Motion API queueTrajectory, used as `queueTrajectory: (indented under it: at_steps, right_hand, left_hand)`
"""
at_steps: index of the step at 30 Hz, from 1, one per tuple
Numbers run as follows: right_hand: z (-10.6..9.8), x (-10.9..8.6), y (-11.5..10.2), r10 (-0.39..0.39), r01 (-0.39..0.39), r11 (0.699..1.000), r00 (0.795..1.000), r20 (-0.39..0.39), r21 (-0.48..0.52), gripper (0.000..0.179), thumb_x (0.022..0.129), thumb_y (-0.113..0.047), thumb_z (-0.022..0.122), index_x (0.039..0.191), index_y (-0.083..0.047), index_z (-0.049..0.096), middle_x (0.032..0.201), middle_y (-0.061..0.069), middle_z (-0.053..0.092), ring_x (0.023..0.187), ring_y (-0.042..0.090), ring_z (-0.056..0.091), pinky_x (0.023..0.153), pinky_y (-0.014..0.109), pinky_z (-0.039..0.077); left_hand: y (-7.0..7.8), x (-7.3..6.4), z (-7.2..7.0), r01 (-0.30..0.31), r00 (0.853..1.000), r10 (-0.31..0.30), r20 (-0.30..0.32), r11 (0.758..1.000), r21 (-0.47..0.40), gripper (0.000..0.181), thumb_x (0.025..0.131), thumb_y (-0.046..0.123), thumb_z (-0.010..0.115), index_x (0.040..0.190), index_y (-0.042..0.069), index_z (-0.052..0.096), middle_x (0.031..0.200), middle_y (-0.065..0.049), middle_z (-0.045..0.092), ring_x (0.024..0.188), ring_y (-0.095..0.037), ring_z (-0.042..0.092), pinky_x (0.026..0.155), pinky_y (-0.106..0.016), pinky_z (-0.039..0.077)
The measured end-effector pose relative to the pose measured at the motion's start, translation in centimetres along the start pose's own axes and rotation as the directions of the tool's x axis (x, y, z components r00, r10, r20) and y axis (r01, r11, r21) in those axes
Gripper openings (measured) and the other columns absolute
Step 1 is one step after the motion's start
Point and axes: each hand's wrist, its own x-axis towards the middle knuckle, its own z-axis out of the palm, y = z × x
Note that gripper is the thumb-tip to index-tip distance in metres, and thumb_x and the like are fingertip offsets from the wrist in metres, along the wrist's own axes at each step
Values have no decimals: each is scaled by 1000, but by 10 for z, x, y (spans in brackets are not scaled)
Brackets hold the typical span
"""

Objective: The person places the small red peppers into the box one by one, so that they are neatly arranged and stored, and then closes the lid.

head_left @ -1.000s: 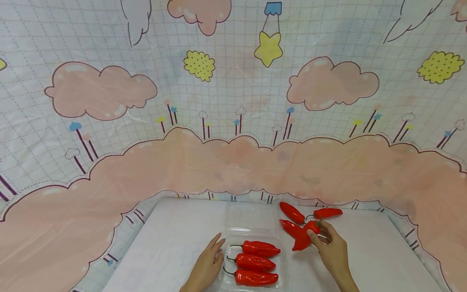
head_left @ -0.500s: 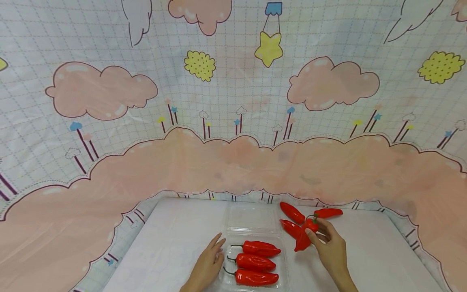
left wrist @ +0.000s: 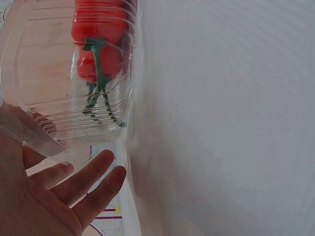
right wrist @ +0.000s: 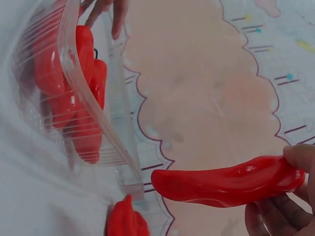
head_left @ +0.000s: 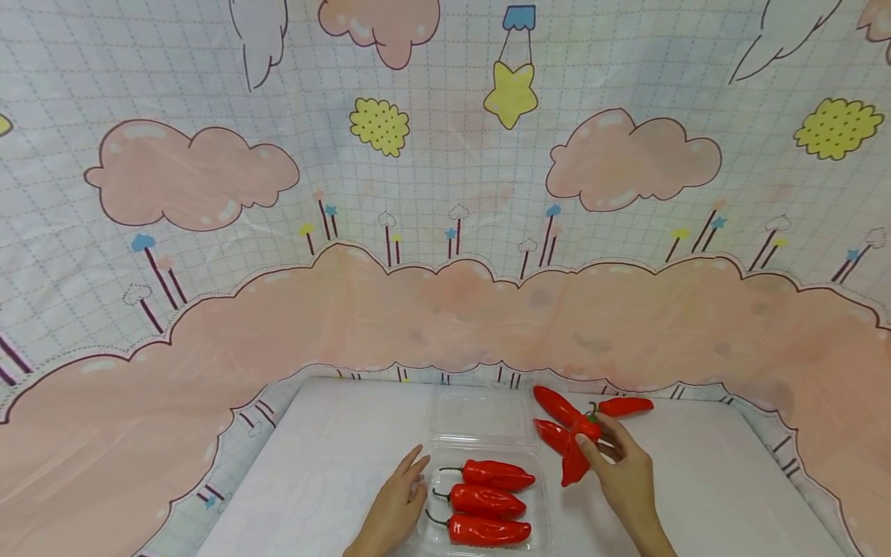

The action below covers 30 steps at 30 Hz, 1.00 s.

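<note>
Cloud-printed cloth is hung behind. The left hand, fingers spread and empty, is held beside a clear box where three peppers are laid; another pepper, pinched by the right hand, has been brought slightly nearer, not yet inside.

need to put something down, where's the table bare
Bare table lies left of the left hand and lid, and right of the right hand. Crowded: the loose peppers by the right hand, and the tray with its three peppers.
</note>
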Motion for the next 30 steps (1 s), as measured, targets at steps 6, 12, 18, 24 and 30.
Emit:
queueTrajectory:
  at_steps: [6, 12, 18, 24, 30]
  right_hand:
    - [3, -3, -4, -14, 14, 999, 1000, -2, 33, 48, 90, -23, 72, 134, -9, 58, 123, 14, 66, 106, 31, 65, 81, 6, 47]
    - [6, -6, -11, -3, 3, 998, 1000, 15, 57, 48, 90, -22, 72, 134, -9, 58, 123, 14, 66, 101, 17, 65, 79, 11, 52]
    - [10, -10, -13, -9, 7, 997, 1000, 19, 74, 48, 89, -21, 73, 133, -9, 59, 123, 13, 66, 100, 12, 65, 81, 10, 50]
    - [17, -16, -14, -13, 9, 997, 999, 46, 74, 48, 88, -23, 74, 132, -9, 59, 124, 13, 66, 103, 31, 66, 78, 12, 52]
    - [21, -20, -18, -25, 20, 998, 996, 84, 68, 48, 89, -25, 74, 132, -12, 59, 123, 10, 67, 104, 27, 65, 82, 11, 50]
  left_hand:
    - [2, -1, -1, -15, 1000, 15, -16, 1000, 15, 43, 94, 9, 57, 136, 3, 56, 150, -9, 47, 107, -21, 66, 87, -40, 56]
    - [2, -2, 0, -28, 999, 29, -26, 999, 16, 42, 94, 9, 58, 136, 3, 57, 150, -9, 48, 106, -20, 66, 84, -37, 56]
    - [1, -2, 1, -36, 999, 37, -39, 999, 9, 42, 93, 9, 58, 135, 3, 57, 149, -10, 48, 105, -21, 67, 84, -36, 56]
    - [2, -2, 0, -28, 999, 28, -24, 1000, 4, 42, 94, 9, 57, 136, 2, 56, 150, -11, 47, 107, -21, 67, 85, -37, 56]
    - [2, -1, -1, -16, 1000, 16, -12, 1000, 0, 43, 95, 9, 56, 137, 2, 55, 152, -11, 45, 109, -21, 66, 86, -37, 56]
